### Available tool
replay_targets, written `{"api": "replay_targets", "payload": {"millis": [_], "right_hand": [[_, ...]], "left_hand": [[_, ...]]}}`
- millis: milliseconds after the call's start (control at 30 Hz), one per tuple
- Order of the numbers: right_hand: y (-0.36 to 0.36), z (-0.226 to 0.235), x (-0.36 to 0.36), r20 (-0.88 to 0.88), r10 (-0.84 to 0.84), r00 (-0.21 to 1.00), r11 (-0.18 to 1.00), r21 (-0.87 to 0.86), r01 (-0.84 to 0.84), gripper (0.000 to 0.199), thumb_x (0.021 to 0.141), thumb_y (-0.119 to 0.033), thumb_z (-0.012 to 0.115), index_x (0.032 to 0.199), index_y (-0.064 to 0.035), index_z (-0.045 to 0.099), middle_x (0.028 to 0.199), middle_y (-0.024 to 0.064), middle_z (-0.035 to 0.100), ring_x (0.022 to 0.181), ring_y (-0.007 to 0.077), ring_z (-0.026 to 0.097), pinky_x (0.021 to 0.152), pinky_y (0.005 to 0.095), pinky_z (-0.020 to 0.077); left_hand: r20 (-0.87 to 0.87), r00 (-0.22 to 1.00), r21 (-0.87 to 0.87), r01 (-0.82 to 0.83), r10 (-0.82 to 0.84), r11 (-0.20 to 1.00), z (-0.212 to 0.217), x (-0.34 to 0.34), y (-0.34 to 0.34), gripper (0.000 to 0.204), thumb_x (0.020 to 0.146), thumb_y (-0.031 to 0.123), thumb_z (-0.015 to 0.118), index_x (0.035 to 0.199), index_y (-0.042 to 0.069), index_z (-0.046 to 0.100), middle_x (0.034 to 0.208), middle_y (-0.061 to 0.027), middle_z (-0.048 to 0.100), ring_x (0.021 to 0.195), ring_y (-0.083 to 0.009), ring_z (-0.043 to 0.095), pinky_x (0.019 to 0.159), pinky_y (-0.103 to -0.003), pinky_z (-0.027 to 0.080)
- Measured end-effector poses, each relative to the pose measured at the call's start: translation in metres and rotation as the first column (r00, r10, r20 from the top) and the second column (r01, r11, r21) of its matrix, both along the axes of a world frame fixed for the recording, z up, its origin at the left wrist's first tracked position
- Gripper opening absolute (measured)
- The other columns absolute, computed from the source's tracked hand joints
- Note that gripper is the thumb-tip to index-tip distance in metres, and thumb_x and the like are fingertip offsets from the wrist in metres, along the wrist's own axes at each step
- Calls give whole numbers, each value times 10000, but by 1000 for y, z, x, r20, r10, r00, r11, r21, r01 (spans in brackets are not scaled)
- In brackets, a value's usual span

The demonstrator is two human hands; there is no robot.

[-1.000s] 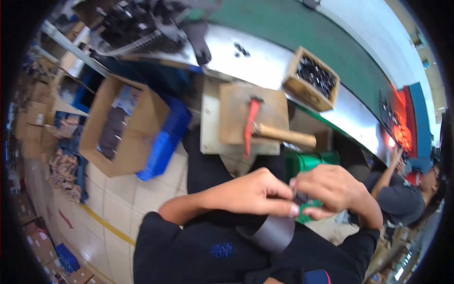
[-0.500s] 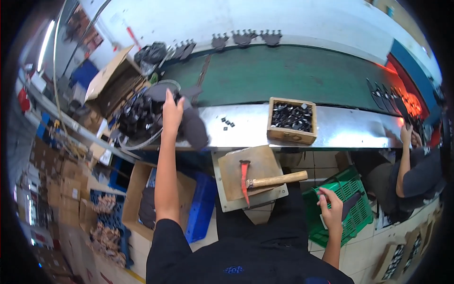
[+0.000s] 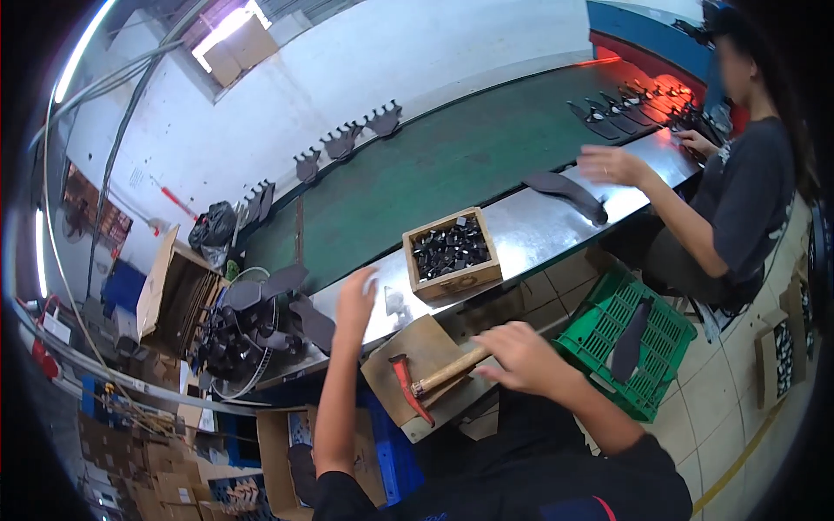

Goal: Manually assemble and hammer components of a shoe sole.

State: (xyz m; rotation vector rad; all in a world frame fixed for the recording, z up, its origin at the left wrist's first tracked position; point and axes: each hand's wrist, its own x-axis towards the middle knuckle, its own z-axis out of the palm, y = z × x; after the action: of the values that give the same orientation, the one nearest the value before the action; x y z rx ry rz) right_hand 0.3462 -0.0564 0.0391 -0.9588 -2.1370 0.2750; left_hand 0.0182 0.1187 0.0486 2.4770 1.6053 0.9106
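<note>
Hammer (image 3: 441,377): slim curved red head, dark flared end, round pale wood handle. Lies on tan board (image 3: 426,343), flat, scuffed, squarish, in front of the wearer. Box (image 3: 460,283) on bench (image 3: 537,227) is plain wood, rectangular, heaped with small glossy black parts (image 3: 447,248). Bench edge is shiny metal, belt (image 3: 382,200) behind it green and smooth. Crate (image 3: 667,349) is green slatted plastic, long dark matte piece (image 3: 630,340) in it. Another dark curved piece (image 3: 569,193) on bench near co-worker's hand (image 3: 612,165)

Handle end hidden under right hand (image 3: 526,360). Pile (image 3: 234,343) at left too tangled to sort, box at lower edge partly behind left forearm

Left hand (image 3: 353,304) over bench edge, left of box: fingers extended, loosely parted. Right fingers half curled around handle end, thumb on near side; can't tell if they grip or just touch
</note>
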Motion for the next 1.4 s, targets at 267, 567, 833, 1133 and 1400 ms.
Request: {"api": "replay_targets", "payload": {"millis": [267,567,833,1133,1400], "right_hand": [[11,-44,8,420,184,889,973,-208,-103,404,809,-422,717,985,-94,562,665,126,649,634,356,674,546,481,514],[-140,-76,43,-570,-465,677,776,-631,0,261,900,-155,679,723,-63,510,603,49,531,520,201,557,498,347,439],[-176,-101,96,-646,-728,230,672,-739,52,322,940,-125,623,706,-102,402,511,-6,415,383,87,401,371,254,337],[-109,-84,101,-832,-487,264,862,-507,-5,325,975,-87,515,678,-93,383,527,16,405,431,93,371,435,252,351],[-66,-61,59,-807,-442,393,859,-507,-74,304,950,-58,525,700,-97,357,538,15,380,421,104,356,412,249,350]], "left_hand": [[-15,918,114,395,-396,912,26,206,13,221,900,132,644,1101,55,692,1105,-143,692,984,-349,660,849,-414,536],[40,929,-177,370,-369,912,-89,456,63,793,815,521,707,1311,-61,497,1501,-299,380,1433,-414,318,1137,-583,265],[-47,627,-164,763,-777,626,-48,412,14,176,905,169,627,1007,33,582,1024,-214,641,1041,-404,598,1022,-493,433],[420,885,-41,240,-201,970,41,113,-91,198,876,-98,588,1043,0,628,1053,-142,642,980,-293,656,834,-332,523],[193,978,109,-100,78,989,-8,67,-111,154,892,21,642,1045,2,639,1063,-164,646,963,-365,629,851,-400,515]]}}
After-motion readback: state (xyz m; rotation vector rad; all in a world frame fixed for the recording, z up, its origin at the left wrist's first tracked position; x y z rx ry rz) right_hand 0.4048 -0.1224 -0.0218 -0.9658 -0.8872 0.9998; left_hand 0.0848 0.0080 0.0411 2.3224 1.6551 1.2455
